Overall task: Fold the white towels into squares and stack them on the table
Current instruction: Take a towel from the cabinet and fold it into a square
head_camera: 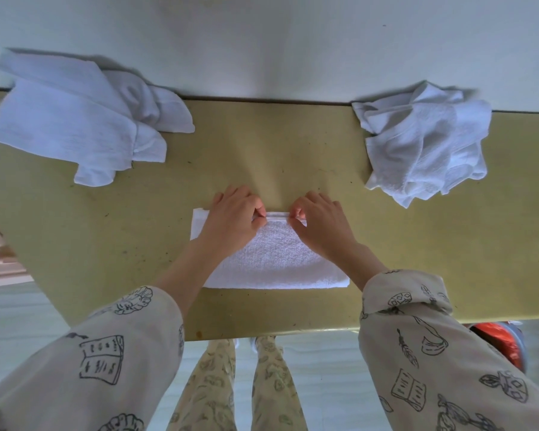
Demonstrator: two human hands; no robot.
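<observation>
Towel in play: a white towel lies flat near the desk's near edge, about midway along it, already doubled into a wide rectangle, not a square yet.
Left hand: the left hand sits on the towel's far edge, thumb and fingers curled in, pinching that edge.
Right hand: the right hand mirrors it just beside, fingers pinching the same far edge, so both hands are grasping the cloth close together near its middle.
Far edge: between the two pinches the hem shows as a thin raised lip, layers lined up.
Step in hand: looks like they're squaring up or setting the far edge before the next fold; which way it goes, I can't tell.
Desk: the yellow-green desk runs wall to wall across the view, with small dark specks on it.
Left pile: at the far left corner, a loose heap of white towels, partly flattened, draped and overlapping, not squares.
Right pile: along the far edge to the right, a crumpled bundle of white towels, clearly unfolded.
Stack: no neat stack of squares in view anywhere on the desk.
Progress: early, by my reckoning; one towel mid-fold, two heaps to go, and how many towels each holds can't be counted.
Left to do: finish this one into a square, start the stack, work through both piles.
</observation>
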